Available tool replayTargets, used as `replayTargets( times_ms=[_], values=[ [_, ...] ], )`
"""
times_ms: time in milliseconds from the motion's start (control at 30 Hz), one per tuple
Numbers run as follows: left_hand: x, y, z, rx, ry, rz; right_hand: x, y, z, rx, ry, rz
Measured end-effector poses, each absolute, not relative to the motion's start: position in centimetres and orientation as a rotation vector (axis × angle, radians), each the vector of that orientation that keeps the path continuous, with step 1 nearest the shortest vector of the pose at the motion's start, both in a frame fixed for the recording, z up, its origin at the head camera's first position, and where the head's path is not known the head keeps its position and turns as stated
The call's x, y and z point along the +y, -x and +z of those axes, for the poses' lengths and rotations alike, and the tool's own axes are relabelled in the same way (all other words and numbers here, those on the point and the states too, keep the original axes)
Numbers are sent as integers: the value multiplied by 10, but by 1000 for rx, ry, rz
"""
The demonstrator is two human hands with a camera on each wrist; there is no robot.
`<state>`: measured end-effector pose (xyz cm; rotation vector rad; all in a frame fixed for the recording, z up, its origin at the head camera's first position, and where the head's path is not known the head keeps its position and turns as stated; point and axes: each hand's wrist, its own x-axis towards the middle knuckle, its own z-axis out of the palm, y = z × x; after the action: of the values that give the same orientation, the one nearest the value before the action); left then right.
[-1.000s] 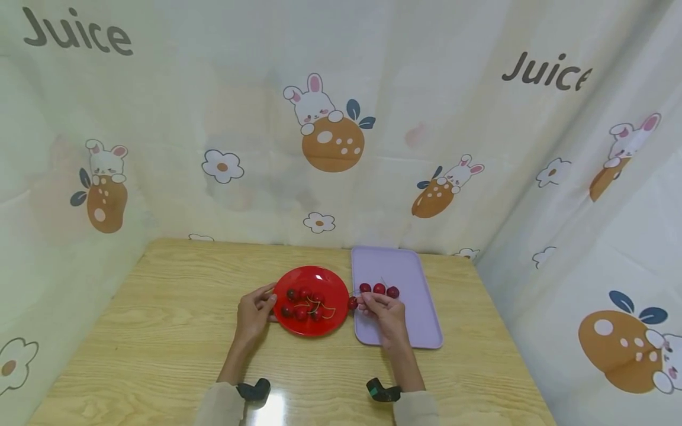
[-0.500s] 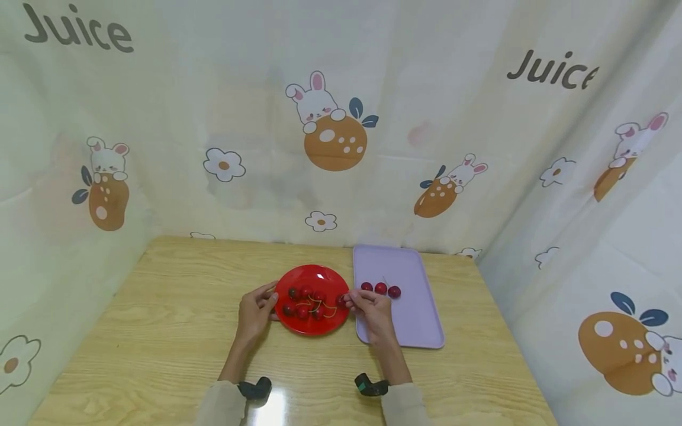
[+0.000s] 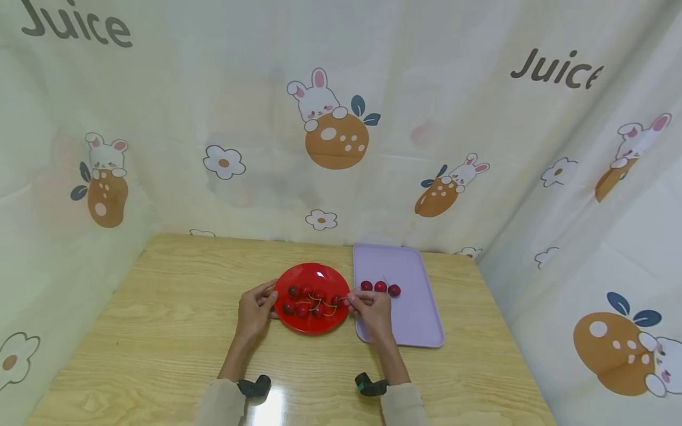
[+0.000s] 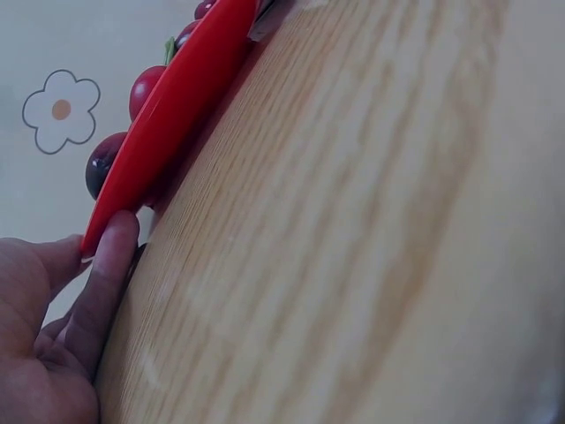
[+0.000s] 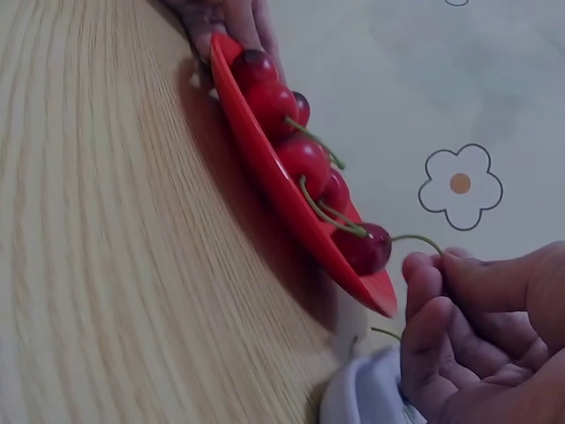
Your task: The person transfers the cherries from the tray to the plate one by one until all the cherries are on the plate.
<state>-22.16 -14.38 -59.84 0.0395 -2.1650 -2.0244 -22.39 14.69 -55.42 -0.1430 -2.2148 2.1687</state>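
Observation:
A red plate (image 3: 303, 273) carries several red cherries (image 3: 302, 310) with green stems. My left hand (image 3: 254, 309) grips the plate's left rim, thumb above and fingers beneath; the left wrist view shows that side of the plate (image 4: 168, 132) raised off the wood. At the right rim, my right hand (image 3: 375, 312) pinches the thin stem of one dark cherry (image 5: 364, 250) between thumb and forefinger. This cherry lies at the plate's right inner edge, beside the others.
Right of the plate, partly under my right forearm, lies a lilac tray (image 3: 418, 322). Three cherries (image 3: 380, 287) sit on it in a row. The wooden table (image 3: 181, 331) meets a printed curtain (image 3: 256, 201) at its back and sides.
My right hand has moved left from over the tray, bringing the cherry by its stem onto the plate's right side. The left hand keeps its hold on the rim.

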Motion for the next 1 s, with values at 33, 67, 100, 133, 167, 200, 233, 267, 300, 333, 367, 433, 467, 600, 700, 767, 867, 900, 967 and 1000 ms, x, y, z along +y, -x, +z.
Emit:
replayTargets(
  times_ms=[33,67,100,133,167,200,233,267,300,333,367,433,467,600,700,767,867,900,967,1000],
  values=[
    [-144,221,-598,-2163,-39,-2023,147,223,-553,-2242,122,2136],
    [-144,221,-598,-2164,-40,-2022,148,223,-553,-2268,109,2106],
    [-143,221,-598,-2165,-45,-2024,149,222,-553,-2301,97,2062],
    [-143,220,-598,-2168,-44,-2025,150,222,-553,-2333,89,2013],
    [-143,220,-598,-2172,-47,-2026,151,222,-554,-2369,81,1954],
    [-143,220,-598,-2177,-49,-2026,152,222,-554,-2396,70,1899],
    [-143,220,-598,-2179,-53,-2030,152,222,-555,-2426,57,1837],
    [-143,220,-598,-2182,-56,-2031,153,221,-556,-2448,47,1783],
    [-142,220,-598,-2186,-61,-2031,154,221,-557,-2462,32,1744],
    [-142,220,-598,-2188,-62,-2029,154,221,-557,-2470,16,1722],
    [-142,220,-598,-2188,-65,-2027,155,222,-558,-2476,1,1710],
    [-142,221,-598,-2185,-64,-2023,155,222,-559,-2487,-37,1697],
    [-142,221,-598,-2185,-59,-2019,155,222,-560,-2496,-45,1691],
    [-143,221,-597,-2186,-59,-2013,155,223,-561,-2530,-84,1656],
    [-142,221,-596,-2191,-70,-2017,154,223,-560,-2554,-98,1635],
    [-142,221,-596,-2194,-75,-2019,154,222,-559,-2579,-117,1612],
    [-142,220,-596,-2197,-79,-2017,154,222,-557,-2619,-138,1583],
    [-142,220,-596,-2197,-81,-2014,153,222,-557,-2632,-147,1565],
    [-142,219,-595,-2200,-81,-2014,153,221,-556,-2656,-148,1540],
    [-143,219,-595,-2199,-80,-2015,153,221,-555,-2661,-151,1530]
  ],
)
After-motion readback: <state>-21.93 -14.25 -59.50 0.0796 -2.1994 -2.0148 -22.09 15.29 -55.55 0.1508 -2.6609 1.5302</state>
